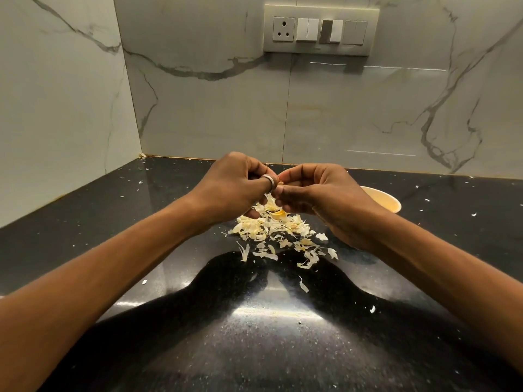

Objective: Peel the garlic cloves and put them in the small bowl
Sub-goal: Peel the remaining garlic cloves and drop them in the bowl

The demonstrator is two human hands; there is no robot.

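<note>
My left hand [235,186] and my right hand [314,193] meet fingertip to fingertip above the black counter. Between them they pinch a garlic clove [280,181], of which only a small orange-brown bit shows. A silver ring sits on a finger of my left hand. Under the hands lies a heap of pale garlic skins [276,230], with a yellowish piece in its upper part. The small cream bowl [386,200] stands on the counter to the right, mostly hidden behind my right hand; its inside cannot be seen.
The glossy black counter [141,199] ends at marble walls behind and on the left. A switch and socket panel [321,29] is on the back wall. Loose skin flakes [303,285] are scattered across the counter, some toward the near edge.
</note>
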